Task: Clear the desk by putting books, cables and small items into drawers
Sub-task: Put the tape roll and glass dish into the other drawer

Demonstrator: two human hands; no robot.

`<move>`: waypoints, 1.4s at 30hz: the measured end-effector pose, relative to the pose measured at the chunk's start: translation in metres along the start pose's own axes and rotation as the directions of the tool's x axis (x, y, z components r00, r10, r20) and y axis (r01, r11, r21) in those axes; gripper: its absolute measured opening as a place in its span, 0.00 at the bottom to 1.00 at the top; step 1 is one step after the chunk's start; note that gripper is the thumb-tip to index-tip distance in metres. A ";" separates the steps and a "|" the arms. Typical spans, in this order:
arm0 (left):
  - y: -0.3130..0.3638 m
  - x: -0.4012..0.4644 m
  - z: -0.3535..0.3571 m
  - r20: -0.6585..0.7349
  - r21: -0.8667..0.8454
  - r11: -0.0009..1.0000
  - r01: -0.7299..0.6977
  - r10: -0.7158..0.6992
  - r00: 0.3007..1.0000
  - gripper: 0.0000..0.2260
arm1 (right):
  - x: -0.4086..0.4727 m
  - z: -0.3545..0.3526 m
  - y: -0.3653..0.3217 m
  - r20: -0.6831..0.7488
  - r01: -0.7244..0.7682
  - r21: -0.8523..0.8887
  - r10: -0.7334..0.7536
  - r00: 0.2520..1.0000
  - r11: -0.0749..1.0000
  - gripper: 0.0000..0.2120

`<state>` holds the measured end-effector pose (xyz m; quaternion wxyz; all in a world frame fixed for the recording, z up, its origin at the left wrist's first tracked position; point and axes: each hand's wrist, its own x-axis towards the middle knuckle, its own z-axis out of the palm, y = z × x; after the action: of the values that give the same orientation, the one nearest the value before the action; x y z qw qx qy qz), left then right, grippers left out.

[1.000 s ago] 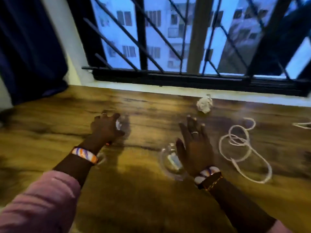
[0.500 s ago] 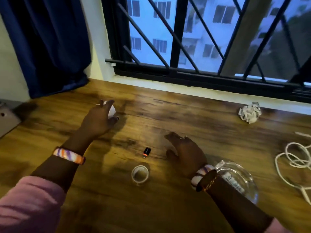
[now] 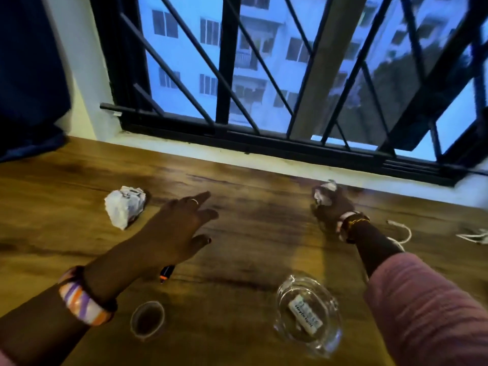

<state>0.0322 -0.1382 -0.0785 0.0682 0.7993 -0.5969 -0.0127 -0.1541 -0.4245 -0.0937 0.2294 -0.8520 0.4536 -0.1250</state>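
Observation:
On the wooden desk (image 3: 237, 260), a crumpled paper ball (image 3: 124, 206) lies loose at the left. My left hand (image 3: 179, 228) hovers to its right with fingers stretched out, holding nothing. My right hand (image 3: 332, 207) is far forward by the window sill, its fingers curled round a second crumpled paper ball (image 3: 326, 191); the hand is blurred. A small black and orange item (image 3: 167, 273) lies partly under my left wrist. A clear tape roll (image 3: 148, 319) sits near the front. A white cable (image 3: 402, 233) lies behind my right forearm, mostly hidden.
A glass ashtray (image 3: 309, 336) with a white labelled item (image 3: 303, 314) in it stands at the front right. Another white cable end (image 3: 475, 237) lies at the right edge. A barred window (image 3: 264, 101) backs the desk, and a dark curtain (image 3: 29, 75) hangs at the left.
My left hand let go of the left paper ball and moved right. My right hand reached forward from near the ashtray and closed on the far paper ball.

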 end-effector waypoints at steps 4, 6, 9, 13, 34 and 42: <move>0.023 0.012 0.007 0.049 0.010 1.000 -0.029 0.028 0.998 0.22 | -0.028 0.013 -0.022 0.065 0.336 0.107 -0.344 0.937 0.936 0.18; 0.036 0.013 0.010 0.082 -0.002 0.999 -0.036 0.036 0.996 0.22 | -0.040 0.014 -0.032 0.177 0.481 0.108 -0.493 0.852 0.870 0.15; 0.056 0.008 0.011 0.115 -0.026 1.000 -0.012 0.015 0.993 0.21 | -0.058 0.004 -0.038 0.158 0.521 0.239 -0.562 0.812 0.820 0.14; 0.088 -0.011 0.015 0.105 -0.073 0.996 0.054 -0.046 0.993 0.21 | -0.084 -0.017 -0.038 0.077 0.550 0.285 -0.590 0.803 0.785 0.15; 0.255 -0.389 0.061 -0.187 -0.323 0.521 0.790 -0.854 0.486 0.10 | -0.369 0.043 -0.033 0.573 0.903 0.353 -0.819 -0.001 0.246 0.32; 0.351 -0.472 0.097 -0.188 -0.354 0.538 0.765 -0.842 0.505 0.14 | -0.465 0.033 0.031 0.543 0.853 0.390 -0.835 0.091 0.346 0.31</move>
<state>-0.4478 0.2065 -0.1599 0.2450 0.9609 -0.1267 0.0263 -0.4214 -0.0441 -0.1406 0.2491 -0.9361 -0.2325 0.0872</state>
